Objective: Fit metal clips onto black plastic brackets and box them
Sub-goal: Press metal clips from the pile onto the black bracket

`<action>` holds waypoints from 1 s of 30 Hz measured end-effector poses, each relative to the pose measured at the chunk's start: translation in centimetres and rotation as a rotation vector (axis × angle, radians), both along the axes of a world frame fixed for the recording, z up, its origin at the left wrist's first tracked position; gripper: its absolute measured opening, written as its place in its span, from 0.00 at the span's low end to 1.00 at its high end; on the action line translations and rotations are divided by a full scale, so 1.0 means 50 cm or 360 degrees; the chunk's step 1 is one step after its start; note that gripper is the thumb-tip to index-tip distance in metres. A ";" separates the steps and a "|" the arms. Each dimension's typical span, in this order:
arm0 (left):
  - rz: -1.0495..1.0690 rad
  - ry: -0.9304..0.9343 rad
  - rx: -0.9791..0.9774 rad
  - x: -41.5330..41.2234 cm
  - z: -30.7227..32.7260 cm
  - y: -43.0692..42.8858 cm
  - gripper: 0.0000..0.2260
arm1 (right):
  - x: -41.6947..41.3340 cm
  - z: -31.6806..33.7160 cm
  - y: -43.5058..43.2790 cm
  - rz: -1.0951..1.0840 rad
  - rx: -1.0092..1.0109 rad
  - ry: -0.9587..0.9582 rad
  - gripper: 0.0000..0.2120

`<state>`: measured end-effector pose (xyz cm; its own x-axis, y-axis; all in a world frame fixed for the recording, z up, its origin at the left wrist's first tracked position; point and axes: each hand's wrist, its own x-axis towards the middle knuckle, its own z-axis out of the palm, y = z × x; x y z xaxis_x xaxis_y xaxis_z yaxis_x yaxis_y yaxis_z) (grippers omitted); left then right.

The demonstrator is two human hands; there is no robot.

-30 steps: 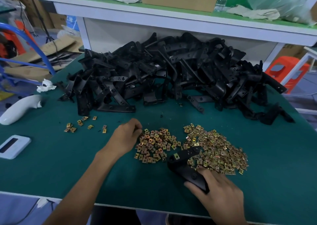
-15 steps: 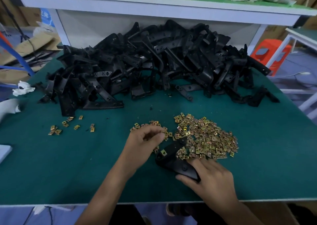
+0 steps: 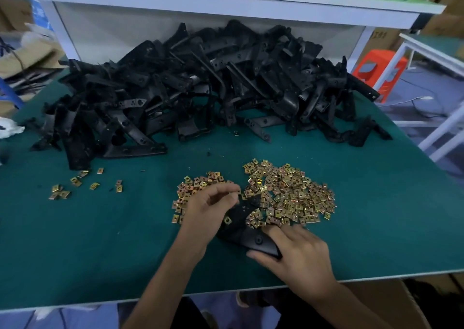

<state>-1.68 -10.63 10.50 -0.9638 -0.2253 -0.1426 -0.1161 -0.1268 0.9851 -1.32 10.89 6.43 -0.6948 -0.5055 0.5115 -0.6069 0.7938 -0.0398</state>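
Bracket (image 3: 247, 233): being gripped at its near end by the right hand (image 3: 298, 256).
Left hand (image 3: 208, 210): being held curled over the bracket's far end.
Clips (image 3: 288, 195): being touched by the bracket's far end.

matt green mat over the desk (image 3: 100, 241); black plastic, smooth with a faint sheen, in the heaped brackets (image 3: 200, 90); shiny brass-toned metal in the clips (image 3: 296, 193); glossy orange plastic on the stool (image 3: 376, 70); dull brown cardboard in the boxes (image 3: 444, 25).

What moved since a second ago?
The left hand moved right, from the left edge of the clip pile to the far end of the bracket. Whether it pinches a clip is unclear. The right hand kept gripping the bracket. The bracket heap stayed put.
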 end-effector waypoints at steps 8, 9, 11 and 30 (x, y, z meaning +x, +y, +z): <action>-0.0005 -0.0048 -0.0109 -0.002 -0.003 0.011 0.08 | 0.000 -0.002 0.001 0.0013 0.0004 -0.0003 0.24; -0.0007 -0.0044 -0.0143 -0.002 -0.004 0.012 0.08 | 0.000 -0.002 0.000 0.0013 0.0002 0.0004 0.24; -0.0016 -0.0027 -0.0210 -0.003 -0.003 0.014 0.08 | 0.000 -0.002 0.000 0.0012 -0.0002 0.0017 0.23; 0.0072 0.0176 -0.0619 0.049 -0.010 0.055 0.14 | 0.004 0.005 -0.002 -0.0023 -0.0020 -0.0070 0.25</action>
<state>0.76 -7.86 9.98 -0.9564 -0.2847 0.0659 -0.0094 0.2553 0.9668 -1.14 10.79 6.66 -0.7242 -0.4888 0.4864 -0.5925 0.8019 -0.0763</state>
